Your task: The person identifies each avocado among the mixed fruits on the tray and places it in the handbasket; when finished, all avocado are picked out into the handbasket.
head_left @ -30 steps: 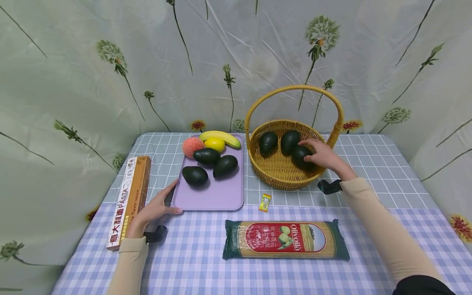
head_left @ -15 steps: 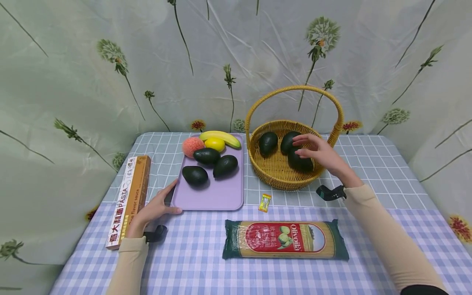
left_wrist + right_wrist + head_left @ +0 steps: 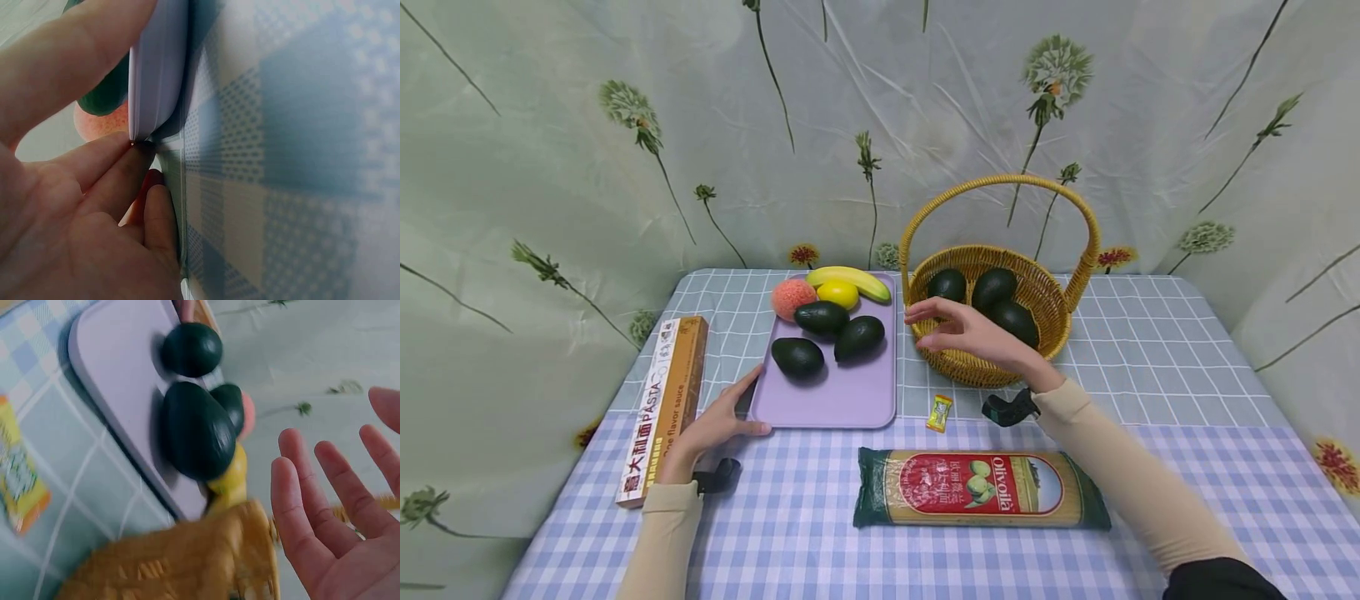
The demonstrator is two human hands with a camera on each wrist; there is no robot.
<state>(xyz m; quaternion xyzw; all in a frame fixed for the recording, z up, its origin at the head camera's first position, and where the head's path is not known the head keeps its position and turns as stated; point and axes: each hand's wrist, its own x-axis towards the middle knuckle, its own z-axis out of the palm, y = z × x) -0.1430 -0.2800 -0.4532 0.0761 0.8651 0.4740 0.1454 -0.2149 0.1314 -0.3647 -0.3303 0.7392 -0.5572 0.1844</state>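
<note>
My left hand (image 3: 718,423) touches the near left corner of the lilac tray (image 3: 827,404), fingers at its left side and thumb by its front edge. On the tray lie three dark green avocados (image 3: 859,338), a yellow lemon (image 3: 837,292), a banana (image 3: 850,279) and a rough pinkish-orange round fruit (image 3: 792,297). Above the left part of the wicker basket (image 3: 958,367) hovers my right hand (image 3: 973,333), holding nothing, its fingers extended and apart in the right wrist view. Three more avocados (image 3: 1017,321) sit inside the basket, partly hidden by that hand.
A tall arched handle (image 3: 1000,179) rises over the basket. In front lie a small yellow wrapped candy (image 3: 939,412) and a pack of spaghetti (image 3: 981,489) under my right forearm. A long pasta box (image 3: 664,408) lies left of the tray. Patterned fabric (image 3: 880,125) hangs behind.
My right hand has let go of the avocado in the right of the basket, lifted, and moved left toward the tray. The left hand has stayed at the tray corner.
</note>
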